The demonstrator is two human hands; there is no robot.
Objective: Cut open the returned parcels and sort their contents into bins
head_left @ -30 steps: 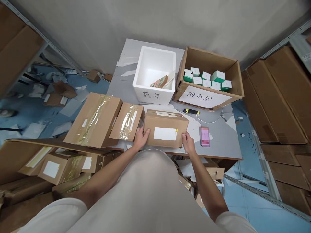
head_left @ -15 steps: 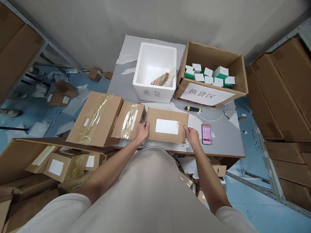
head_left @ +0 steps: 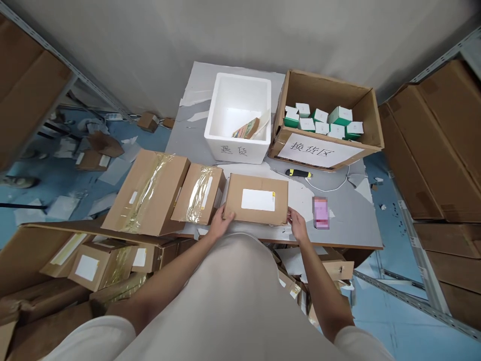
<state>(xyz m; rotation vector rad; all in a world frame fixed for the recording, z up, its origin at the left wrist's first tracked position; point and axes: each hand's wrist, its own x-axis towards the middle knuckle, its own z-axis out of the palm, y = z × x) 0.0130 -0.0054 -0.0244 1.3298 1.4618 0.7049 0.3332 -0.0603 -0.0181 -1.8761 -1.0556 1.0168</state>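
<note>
A closed cardboard box (head_left: 233, 193) with a white label (head_left: 258, 200) lies on the near part of the table, between my two hands. My left hand (head_left: 221, 222) grips its near left corner, thumb on the top face and the other fingers mostly hidden. At the near right corner, my right hand (head_left: 297, 224) holds the side with its fingertips. Just left of this box stands a smaller taped carton (head_left: 193, 195), and a larger taped carton (head_left: 150, 193) is beside that. A black and yellow utility knife (head_left: 298, 173) lies behind the box, to the right.
A white foam bin (head_left: 237, 150) containing a booklet-like item stands at the back, beside an open carton (head_left: 326, 150) of green and white boxes. A phone (head_left: 321, 213) lies right on the grey table (head_left: 349, 220). Parcels fill a large carton (head_left: 41, 225) lower left. Shelves flank both sides.
The view has tilted a little, so the table sits lower. The box now lies more squarely, and both hands have slid toward its near corners; my right thumb no longer rests on its top.
</note>
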